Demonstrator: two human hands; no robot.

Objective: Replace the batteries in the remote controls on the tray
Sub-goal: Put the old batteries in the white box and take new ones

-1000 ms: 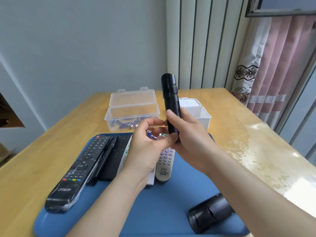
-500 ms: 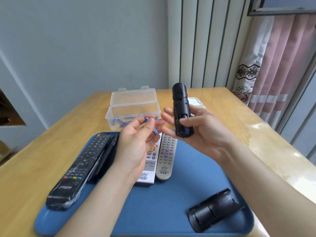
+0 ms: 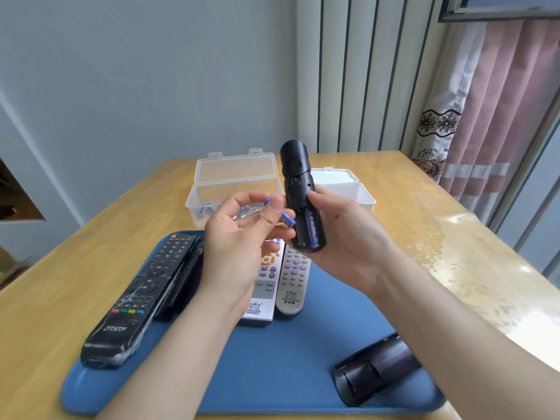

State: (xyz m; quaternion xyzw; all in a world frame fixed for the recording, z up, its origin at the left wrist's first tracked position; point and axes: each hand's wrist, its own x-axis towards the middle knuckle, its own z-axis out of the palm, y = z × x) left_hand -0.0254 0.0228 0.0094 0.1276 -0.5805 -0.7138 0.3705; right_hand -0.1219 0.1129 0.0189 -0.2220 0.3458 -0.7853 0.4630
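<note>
At frame centre the right hand [image 3: 342, 237] wraps the open black remote [image 3: 298, 189] while the left hand [image 3: 239, 241] fingers pinch a loose battery [image 3: 288, 220], which could slip or seat reversed.

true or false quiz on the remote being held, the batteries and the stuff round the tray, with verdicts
1. The right hand holds the black remote with its battery compartment open toward the camera. True.
2. Both slots of the compartment are filled. False: only one fitted battery sits in it, and the slot beside it is empty.
3. The left hand pinches a loose battery close to the remote. True.
4. The battery cover is clipped onto the remote. False: the black cover lies on the blue tray.
5. The clear box behind the tray is closed. False: its lid stands open, with batteries inside.
</note>
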